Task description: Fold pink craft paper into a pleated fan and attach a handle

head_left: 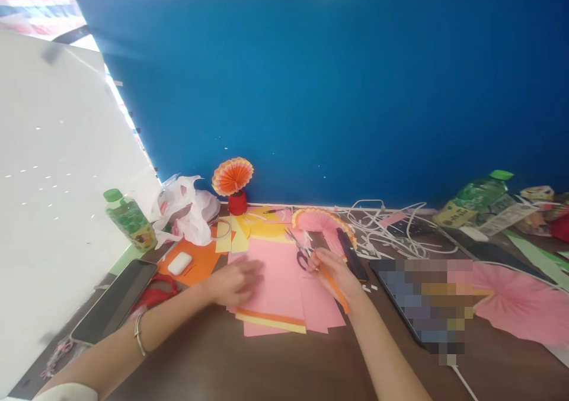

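Note:
My left hand (236,280) rests over the left side of a stack of pink paper sheets (278,276); its fingers are blurred by motion. Orange and yellow sheet edges (271,319) show at the stack's near side. My right hand (334,269) is closed around a folded orange paper strip (334,289) at the right of the stack. Right by its fingertips lie dark-handled scissors (303,260), blades pointing away; whether the fingers touch them I cannot tell. A pink paper fan with an orange-yellow edge (316,218) lies behind.
An orange paper fan (233,176) stands in a red holder (237,202). At left are a green-capped bottle (131,220), a plastic bag (191,208), a white case (179,263) and a phone (114,300). Right are white cables (400,229), a blurred-out tablet (422,306) and a pink fan (524,303).

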A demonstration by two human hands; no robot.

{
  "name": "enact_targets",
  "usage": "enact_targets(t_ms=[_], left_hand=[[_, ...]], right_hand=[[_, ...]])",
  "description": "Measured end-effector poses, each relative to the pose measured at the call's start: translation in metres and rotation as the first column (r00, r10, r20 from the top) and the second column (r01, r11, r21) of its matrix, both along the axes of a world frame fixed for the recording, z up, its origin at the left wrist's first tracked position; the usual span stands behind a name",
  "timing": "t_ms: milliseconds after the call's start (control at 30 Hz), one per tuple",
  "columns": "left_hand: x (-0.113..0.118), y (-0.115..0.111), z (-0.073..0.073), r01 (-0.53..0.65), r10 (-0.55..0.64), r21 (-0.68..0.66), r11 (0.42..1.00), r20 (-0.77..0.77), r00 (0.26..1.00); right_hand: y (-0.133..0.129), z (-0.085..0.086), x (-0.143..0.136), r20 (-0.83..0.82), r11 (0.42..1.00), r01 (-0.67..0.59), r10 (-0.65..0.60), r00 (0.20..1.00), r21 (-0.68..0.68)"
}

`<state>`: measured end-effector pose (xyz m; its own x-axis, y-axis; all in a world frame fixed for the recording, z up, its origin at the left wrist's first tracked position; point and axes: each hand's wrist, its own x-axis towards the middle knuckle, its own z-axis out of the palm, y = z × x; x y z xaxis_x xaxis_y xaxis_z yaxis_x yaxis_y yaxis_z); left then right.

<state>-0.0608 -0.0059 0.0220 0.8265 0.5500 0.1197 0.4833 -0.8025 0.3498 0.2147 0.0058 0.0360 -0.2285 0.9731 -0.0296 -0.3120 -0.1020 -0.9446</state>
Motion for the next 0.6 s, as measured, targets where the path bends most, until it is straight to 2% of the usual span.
enact_targets(t_ms=[33, 133, 200, 267, 367, 433, 600], left_hand=[[0.004, -0.008, -0.001, -0.005, 0.005, 0.019, 1.000, -0.004, 1.000], [0.025, -0.039, -0.005, -0.130, 0.129, 0.030, 0.991, 0.047, 0.991], [0.034, -0.054, -0.007, -0.122, 0.118, 0.038, 0.992, 0.102, 0.988], [0.034, -0.061, -0.008, -0.160, 0.150, 0.084, 0.984, 0.118, 0.982], [0.024, -0.061, -0.012, -0.234, 0.224, 0.150, 0.961, 0.076, 0.972], [0.019, -0.059, -0.017, -0.265, 0.265, 0.170, 0.949, 0.028, 0.964], [0.017, -0.058, -0.028, -0.269, 0.274, 0.153, 0.951, -0.010, 0.962]], right_hand=[[-0.001, 0.003, -0.002, 0.044, 0.998, -0.047, 0.049, 0.998, -0.046], [-0.003, 0.016, -0.011, 0.232, 0.982, -0.121, 0.152, 0.961, -0.146], [-0.002, 0.027, -0.020, 0.350, 0.974, -0.151, 0.202, 0.915, -0.169], [0.002, 0.038, -0.031, 0.454, 0.959, -0.223, 0.279, 0.846, -0.174], [0.014, 0.047, -0.049, 0.567, 0.902, -0.384, 0.424, 0.706, -0.196], [0.025, 0.047, -0.063, 0.641, 0.857, -0.473, 0.482, 0.597, -0.204], [0.051, 0.031, -0.102, 0.832, 0.769, -0.591, 0.478, 0.280, -0.243]])
